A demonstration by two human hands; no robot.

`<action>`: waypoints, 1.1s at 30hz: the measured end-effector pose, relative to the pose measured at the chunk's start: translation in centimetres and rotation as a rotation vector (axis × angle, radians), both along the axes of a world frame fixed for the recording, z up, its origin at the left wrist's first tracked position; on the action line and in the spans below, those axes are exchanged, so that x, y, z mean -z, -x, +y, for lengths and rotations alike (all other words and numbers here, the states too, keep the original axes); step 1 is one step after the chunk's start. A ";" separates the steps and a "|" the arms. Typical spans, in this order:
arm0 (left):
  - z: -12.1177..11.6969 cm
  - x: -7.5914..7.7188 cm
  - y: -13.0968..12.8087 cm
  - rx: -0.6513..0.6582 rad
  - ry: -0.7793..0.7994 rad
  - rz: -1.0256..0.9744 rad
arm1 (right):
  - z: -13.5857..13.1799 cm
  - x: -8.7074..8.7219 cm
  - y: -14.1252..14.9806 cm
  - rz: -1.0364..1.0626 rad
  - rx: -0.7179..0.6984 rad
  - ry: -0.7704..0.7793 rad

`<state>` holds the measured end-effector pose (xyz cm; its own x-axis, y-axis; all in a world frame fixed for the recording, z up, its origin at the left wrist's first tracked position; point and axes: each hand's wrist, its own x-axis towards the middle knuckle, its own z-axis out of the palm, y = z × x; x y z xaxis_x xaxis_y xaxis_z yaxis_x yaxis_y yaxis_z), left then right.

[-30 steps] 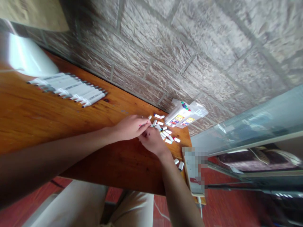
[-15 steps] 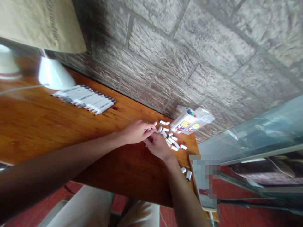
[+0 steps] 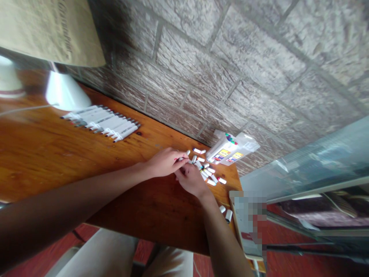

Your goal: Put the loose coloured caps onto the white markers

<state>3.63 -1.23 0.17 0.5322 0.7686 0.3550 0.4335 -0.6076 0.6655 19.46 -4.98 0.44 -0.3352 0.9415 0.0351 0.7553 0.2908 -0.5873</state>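
My left hand (image 3: 166, 162) and my right hand (image 3: 192, 178) meet over the wooden table, fingers closed and touching. A small white piece (image 3: 181, 158) shows between the fingers. Its shape is mostly covered, so I cannot tell whether it is a cap or part of a marker. Just beyond my right hand lies a loose heap of white marker caps (image 3: 211, 177) with coloured ends. To the left, a row of white markers without caps (image 3: 111, 125) lies side by side, tips toward me. A clear plastic marker case (image 3: 223, 151) with coloured marker ends inside stands behind the caps.
At the back left is a lamp (image 3: 65, 92) with a printed shade and a cord. The stone-pattern wall (image 3: 184, 77) runs along the table's far edge. Two white caps (image 3: 228, 216) lie by my right forearm, near the table's right edge.
The view has shifted very slightly. Both hands stay together in the same place, with only a tiny movement of the fingers.
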 end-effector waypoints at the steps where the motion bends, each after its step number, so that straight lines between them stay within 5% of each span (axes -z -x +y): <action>1: 0.0 0.0 0.0 -0.004 -0.001 0.002 | 0.0 0.0 0.0 -0.003 0.002 0.002; 33: 0.2 0.2 0.0 -0.004 -0.045 0.029 | 0.0 -0.2 0.1 0.031 -0.027 -0.030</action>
<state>3.62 -1.08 -0.01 0.5400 0.7541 0.3738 0.4543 -0.6350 0.6247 19.37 -4.94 0.63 -0.3584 0.9306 0.0741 0.7285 0.3284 -0.6012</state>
